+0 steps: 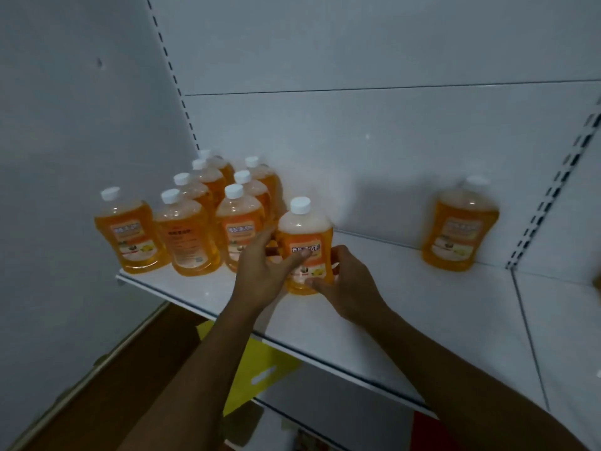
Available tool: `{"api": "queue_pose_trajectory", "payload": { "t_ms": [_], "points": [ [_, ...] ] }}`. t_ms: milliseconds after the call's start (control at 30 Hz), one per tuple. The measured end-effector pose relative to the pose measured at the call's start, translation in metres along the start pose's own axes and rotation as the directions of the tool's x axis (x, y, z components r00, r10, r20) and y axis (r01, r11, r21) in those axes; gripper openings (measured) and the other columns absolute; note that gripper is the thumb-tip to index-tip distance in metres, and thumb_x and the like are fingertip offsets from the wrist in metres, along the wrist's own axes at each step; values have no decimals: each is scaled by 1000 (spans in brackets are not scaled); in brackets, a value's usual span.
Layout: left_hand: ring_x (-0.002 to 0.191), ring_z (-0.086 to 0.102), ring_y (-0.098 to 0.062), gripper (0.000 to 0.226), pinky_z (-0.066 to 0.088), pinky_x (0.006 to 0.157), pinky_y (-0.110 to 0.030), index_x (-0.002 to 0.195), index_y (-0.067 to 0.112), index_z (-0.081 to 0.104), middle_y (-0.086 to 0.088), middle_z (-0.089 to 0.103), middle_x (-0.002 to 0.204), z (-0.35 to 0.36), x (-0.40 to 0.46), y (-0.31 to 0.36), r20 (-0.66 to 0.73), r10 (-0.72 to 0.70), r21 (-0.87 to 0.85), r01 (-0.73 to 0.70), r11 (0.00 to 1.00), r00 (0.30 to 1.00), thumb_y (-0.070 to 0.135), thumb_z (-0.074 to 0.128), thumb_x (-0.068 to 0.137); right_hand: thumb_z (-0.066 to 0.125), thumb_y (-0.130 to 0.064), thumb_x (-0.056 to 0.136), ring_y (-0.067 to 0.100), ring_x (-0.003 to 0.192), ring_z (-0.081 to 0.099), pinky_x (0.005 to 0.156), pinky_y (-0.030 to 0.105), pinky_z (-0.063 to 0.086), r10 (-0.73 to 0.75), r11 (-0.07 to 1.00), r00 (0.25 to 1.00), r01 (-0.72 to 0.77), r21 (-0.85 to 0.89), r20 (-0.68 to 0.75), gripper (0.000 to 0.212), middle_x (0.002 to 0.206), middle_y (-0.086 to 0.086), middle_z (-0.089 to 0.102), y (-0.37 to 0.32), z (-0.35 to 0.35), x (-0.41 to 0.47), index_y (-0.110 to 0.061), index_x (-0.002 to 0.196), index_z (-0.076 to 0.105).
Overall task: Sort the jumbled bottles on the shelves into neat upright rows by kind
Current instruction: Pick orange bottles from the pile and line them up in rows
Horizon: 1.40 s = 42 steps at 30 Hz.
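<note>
Two hands steadying an upright orange bottle at the front of a white shelf.

The left hand [260, 278] lays loosely spread fingers against the orange bottle [305, 245]; the right hand [344, 284] curls its fingers round the opposite side. Behind-left on the shelf [406, 307] stand grouped bottles [201, 216]; a lone bottle [460, 226] stands far right.
</note>
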<state>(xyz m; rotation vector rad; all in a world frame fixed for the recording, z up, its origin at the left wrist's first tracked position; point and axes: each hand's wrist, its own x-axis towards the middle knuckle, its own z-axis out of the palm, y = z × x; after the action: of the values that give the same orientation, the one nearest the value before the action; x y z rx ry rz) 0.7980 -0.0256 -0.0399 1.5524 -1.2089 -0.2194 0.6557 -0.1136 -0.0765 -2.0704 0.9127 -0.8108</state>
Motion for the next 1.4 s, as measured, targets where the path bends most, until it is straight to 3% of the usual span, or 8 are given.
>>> {"api": "queue_pose_trajectory", "payload": {
  "t_ms": [300,500,800,900,1000,1200,1300,1400],
  "points": [
    [92,62,-4,64,51,73,-10,122,17,60,6,65,110,127,38,52,266,168,-97,-147,984,949,50,76,70,71,-44,82,13,103,60,85,33,51,153,983,940,-176,-49,-305,54,118,-4,62,51,-107,-39,-24,126,46],
    [98,63,-10,67,54,83,-23,128,18,58,-1,66,115,188,43,67,405,247,-135,-210,968,880,48,77,70,72,-36,82,12,95,58,75,27,46,325,922,860,-381,-72,-395,49,113,-5,60,74,-146,-54,-20,121,47],
    [86,58,10,58,47,70,-5,120,18,62,6,67,111,201,35,67,375,204,-156,-156,975,904,39,82,70,74,-35,81,14,97,60,79,30,52,337,901,850,-416,-122,-404,48,110,-4,59,89,-152,-54,-18,118,49],
    [90,61,4,61,48,73,-8,122,16,61,2,68,114,199,33,68,372,193,-163,-141,977,908,39,82,70,79,-41,75,13,94,55,77,32,52,351,888,774,-454,-76,-528,57,108,-4,51,83,-146,-60,-17,116,47],
    [103,61,-8,72,49,83,-17,131,13,54,-1,64,122,192,29,62,353,165,-123,-129,984,921,44,81,71,74,-48,77,10,80,52,68,28,47,307,859,726,-489,-149,-615,43,92,-8,51,73,-139,-67,-24,97,45],
    [95,62,-5,67,47,77,-13,123,17,60,7,65,111,135,21,30,280,87,28,-99,995,956,61,67,72,68,-34,86,5,58,45,53,19,36,20,926,903,-178,-332,-428,27,66,-11,46,50,-102,-63,-24,74,45],
    [92,62,-3,49,50,79,-16,109,20,69,11,68,103,93,17,16,227,88,144,-123,982,970,58,64,78,68,-35,86,6,76,56,68,24,51,45,958,971,-108,-265,-233,21,86,-10,58,33,-69,-40,-23,98,55],
    [90,61,-2,34,51,78,-22,101,20,72,11,68,100,44,12,4,97,133,230,-152,961,986,49,67,83,68,-35,87,10,97,57,84,25,48,53,986,996,-63,-157,-65,39,112,-5,59,11,-29,-11,-20,120,54]
  ]
}}
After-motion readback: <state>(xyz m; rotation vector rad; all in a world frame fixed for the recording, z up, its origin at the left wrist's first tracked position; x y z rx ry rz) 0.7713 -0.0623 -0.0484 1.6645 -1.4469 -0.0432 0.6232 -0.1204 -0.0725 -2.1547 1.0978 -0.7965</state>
